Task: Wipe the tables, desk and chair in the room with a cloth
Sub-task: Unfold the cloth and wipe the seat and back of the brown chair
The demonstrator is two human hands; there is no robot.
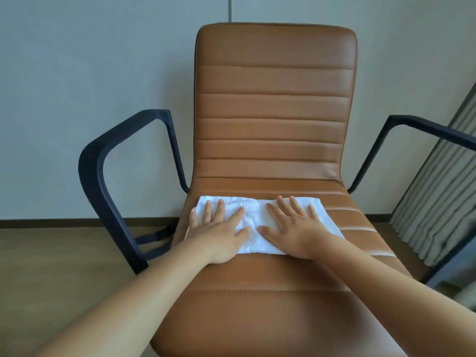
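In the head view the chair-wiping step is in hand. A white terry towel [253, 219], folded into a long rectangle, lies flat across the rear of the seat of the tan leather-look office chair [273, 112], just in front of the crease below its backrest. The left hand [219, 229] and right hand [296, 229] both press on the towel, palms down, fingers straight and spread, thumbs pointing toward each other. The chair's upholstery is smooth and glossy with stitched horizontal ribs, and the towel is soft and nubbly. A matte black angular armrest [98, 171] stands on each side of the chair. The next move likely calls for even pressure while drawing the towel forward over the ribs. I cannot tell whether the towel is damp.
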